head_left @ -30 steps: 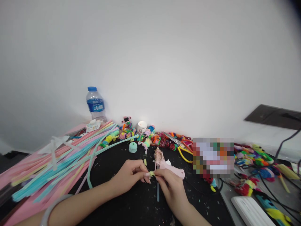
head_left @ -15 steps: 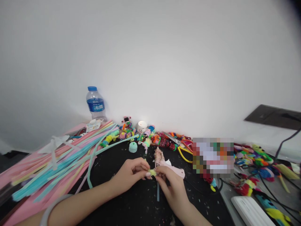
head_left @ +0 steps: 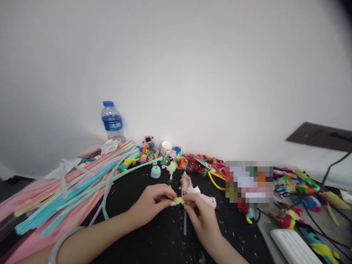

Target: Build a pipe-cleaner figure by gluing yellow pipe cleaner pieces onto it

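A small fuzzy yellow piece of pipe cleaner (head_left: 179,200) is pinched between my two hands above the black mat (head_left: 154,238). My left hand (head_left: 154,201) grips its left side with thumb and forefinger. On the opposite side, the fingertips of my right hand (head_left: 200,211) close on it, partly hiding it. Just behind my right hand lies a pale pink glue gun (head_left: 205,198), a translucent glue stick (head_left: 184,223) poking out toward me. A coiled mint-green pipe cleaner piece (head_left: 156,172) sits farther back on the mat.
Long pastel pipe cleaners (head_left: 74,187) spread over the left side. Behind them stands a water bottle (head_left: 112,123). Finished colourful figures (head_left: 172,167), a paper cup (head_left: 166,147) and yellow-handled scissors (head_left: 216,179) line the back. Cables and a white power strip (head_left: 294,247) lie at right.
The yellow piece has turned between my fingertips, and its loose end that stuck up near my left hand no longer shows. My hands stay in nearly the same place.
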Demonstrator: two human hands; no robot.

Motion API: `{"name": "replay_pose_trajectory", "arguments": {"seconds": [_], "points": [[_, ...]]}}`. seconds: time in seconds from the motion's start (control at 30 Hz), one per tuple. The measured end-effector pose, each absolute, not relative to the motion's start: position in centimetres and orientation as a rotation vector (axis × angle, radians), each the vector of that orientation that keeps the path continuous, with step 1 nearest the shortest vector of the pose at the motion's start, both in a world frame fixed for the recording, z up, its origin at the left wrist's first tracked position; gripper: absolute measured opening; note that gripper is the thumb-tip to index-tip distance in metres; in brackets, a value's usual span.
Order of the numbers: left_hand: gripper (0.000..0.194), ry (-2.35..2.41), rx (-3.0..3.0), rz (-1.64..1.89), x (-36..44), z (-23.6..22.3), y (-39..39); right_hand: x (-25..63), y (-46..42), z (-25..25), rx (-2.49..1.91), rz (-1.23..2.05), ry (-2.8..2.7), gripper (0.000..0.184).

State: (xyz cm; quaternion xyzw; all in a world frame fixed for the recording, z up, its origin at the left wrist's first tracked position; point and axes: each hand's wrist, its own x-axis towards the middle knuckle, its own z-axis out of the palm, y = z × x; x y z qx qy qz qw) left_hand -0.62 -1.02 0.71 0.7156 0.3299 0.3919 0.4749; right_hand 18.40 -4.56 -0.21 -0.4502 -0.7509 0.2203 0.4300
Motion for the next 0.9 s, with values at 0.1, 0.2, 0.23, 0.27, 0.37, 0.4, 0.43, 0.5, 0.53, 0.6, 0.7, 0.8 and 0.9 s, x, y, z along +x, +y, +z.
{"name": "replay_pose_trajectory", "arguments": {"seconds": [0.1, 0.2, 0.23, 0.27, 0.37, 0.4, 0.43, 0.5, 0.53, 0.6, 0.7, 0.8, 0.9], "points": [[0.009, 0.82, 1.765, 0.953, -0.58, 0.7, -0.95, 18.35, -4.48, -0.19, -1.128, 0.564, -1.866, 0.012], [0.009, 0.834, 1.8, 0.976, -0.57, 0.66, -0.88, 18.3, -4.5, -0.16, -1.136, 0.59, -1.854, 0.013], [0.009, 0.833, 1.813, 0.988, -0.58, 0.63, -0.87, 18.28, -4.53, -0.16, -1.137, 0.597, -1.851, 0.013], [0.009, 0.827, 1.824, 1.002, -0.59, 0.6, -0.86, 18.26, -4.56, -0.16, -1.14, 0.604, -1.848, 0.013], [0.009, 0.799, 1.841, 1.043, -0.58, 0.51, -0.88, 18.17, -4.65, -0.14, -1.141, 0.624, -1.834, 0.012], [0.009, 0.79, 1.842, 1.045, -0.57, 0.5, -0.88, 18.14, -4.68, -0.12, -1.135, 0.634, -1.829, 0.011], [0.01, 0.785, 1.839, 1.051, -0.55, 0.5, -0.88, 18.11, -4.71, -0.08, -1.139, 0.647, -1.823, 0.011], [0.011, 0.786, 1.825, 1.043, -0.52, 0.51, -0.88, 18.07, -4.76, 0.0, -1.142, 0.661, -1.818, 0.011], [0.011, 0.789, 1.817, 1.037, -0.51, 0.51, -0.88, 18.05, -4.78, 0.05, -1.139, 0.661, -1.814, 0.011], [0.012, 0.798, 1.808, 1.02, -0.52, 0.5, -0.9, 18.02, -4.8, 0.16, -1.136, 0.654, -1.812, 0.011], [0.013, 0.814, 1.803, 0.988, -0.56, 0.48, -0.99, 17.94, -4.77, 0.27, -1.14, 0.652, -1.804, 0.011], [0.013, 0.839, 1.806, 0.972, -0.6, 0.48, -1.07, 17.89, -4.71, 0.26, -1.153, 0.667, -1.791, 0.011], [0.012, 0.852, 1.803, 0.987, -0.6, 0.52, -1.07, 17.95, -4.66, 0.13, -1.167, 0.67, -1.795, 0.01]]}}
